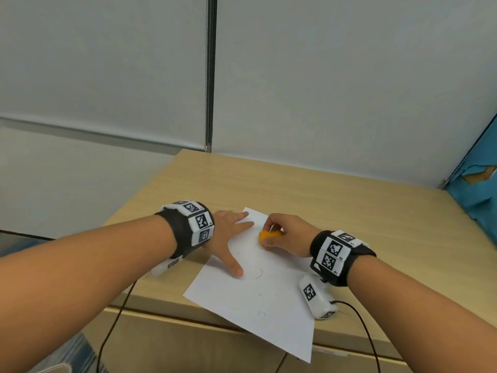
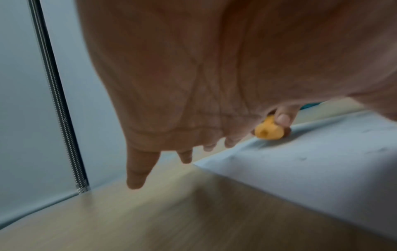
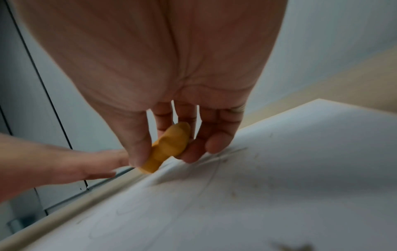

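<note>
A white sheet of paper (image 1: 258, 289) with faint pencil marks lies on the light wooden desk (image 1: 349, 211), its near corner hanging over the front edge. My left hand (image 1: 231, 238) lies flat on the paper's left side, fingers straight and spread. My right hand (image 1: 279, 232) pinches a small orange eraser (image 1: 267, 235) between thumb and fingers and holds its end against the paper near the far corner. In the right wrist view the orange eraser (image 3: 167, 147) touches the paper (image 3: 279, 186). The left wrist view catches the eraser (image 2: 268, 130) beyond my left hand's fingers (image 2: 137, 171).
A grey partition wall (image 1: 322, 76) with a metal seam (image 1: 209, 76) stands behind the desk. A blue torn panel (image 1: 478, 195) stands at the right edge. Black cables (image 1: 368, 335) trail from both wrist units over the desk's front edge.
</note>
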{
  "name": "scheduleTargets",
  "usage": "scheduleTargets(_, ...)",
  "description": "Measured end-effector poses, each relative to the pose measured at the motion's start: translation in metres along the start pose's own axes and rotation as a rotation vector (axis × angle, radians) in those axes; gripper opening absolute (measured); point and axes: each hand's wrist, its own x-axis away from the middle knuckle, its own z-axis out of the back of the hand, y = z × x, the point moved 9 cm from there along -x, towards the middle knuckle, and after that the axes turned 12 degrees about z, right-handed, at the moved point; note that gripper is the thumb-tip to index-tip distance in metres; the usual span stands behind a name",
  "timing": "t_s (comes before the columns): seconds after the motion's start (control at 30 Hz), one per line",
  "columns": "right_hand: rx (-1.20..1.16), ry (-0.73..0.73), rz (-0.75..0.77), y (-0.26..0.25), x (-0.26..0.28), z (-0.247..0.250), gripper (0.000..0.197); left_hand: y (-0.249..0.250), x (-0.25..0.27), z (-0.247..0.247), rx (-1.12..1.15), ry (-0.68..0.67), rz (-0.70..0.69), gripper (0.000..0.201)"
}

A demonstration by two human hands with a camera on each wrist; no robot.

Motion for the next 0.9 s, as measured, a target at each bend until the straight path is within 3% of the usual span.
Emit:
scheduleTargets(0.27, -0.030, -0.036, 0.050, -0.014, -0.016, -0.010, 0.025, -0.002, -0.030, -0.020, -0.031, -0.064, -0.021, 0.139)
scheduleTargets(0.47, 0.206, -0.041, 0.112, -0.030, -0.030, -0.006, 0.023, 0.000, -0.030, -0.022, -0.038, -0.069, -0.022, 0.140)
scheduleTargets(0.67, 0.195, -0.293, 0.244, -0.059, -0.012, -0.036, 0.027, -0.002, -0.032, -0.023, -0.057, -0.087, -0.016, 0.139)
scheduleTargets(0.83, 0.314, -0.107, 0.135, -0.043, -0.049, -0.001, 0.029, -0.001, -0.027, -0.019, -0.046, -0.059, -0.008, 0.141)
scheduleTargets(0.9, 0.300, -0.173, 0.172, -0.050, -0.043, -0.014, 0.027, 0.002, -0.025, -0.018, -0.043, -0.063, -0.019, 0.135)
